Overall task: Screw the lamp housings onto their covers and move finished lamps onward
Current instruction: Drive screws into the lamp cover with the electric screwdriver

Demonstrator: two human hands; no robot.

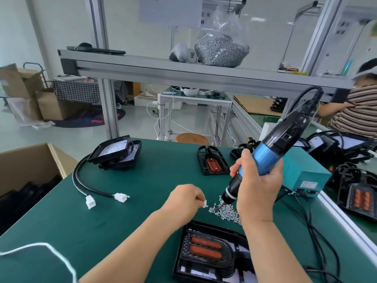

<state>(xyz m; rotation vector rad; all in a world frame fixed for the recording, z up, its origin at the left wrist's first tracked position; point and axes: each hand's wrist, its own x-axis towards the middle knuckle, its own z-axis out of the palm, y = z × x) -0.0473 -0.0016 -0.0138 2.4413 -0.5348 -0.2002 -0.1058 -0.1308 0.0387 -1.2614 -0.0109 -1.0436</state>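
Right hand (259,188), forearm rising from the lower edge, curls its fingers round the blue electric screwdriver (271,152) — tool tilted, bit down in the loose screws (224,213). Left hand (183,203), knuckles up, pinches 1 small white plastic piece (204,204) beside the pile. The black lamp housing (206,254) lies on the green table (122,221) between both forearms.

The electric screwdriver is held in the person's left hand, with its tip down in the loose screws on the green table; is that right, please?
Not quite: the head view shows the right hand gripping the electric screwdriver, its tip down in the loose screws on the green table.
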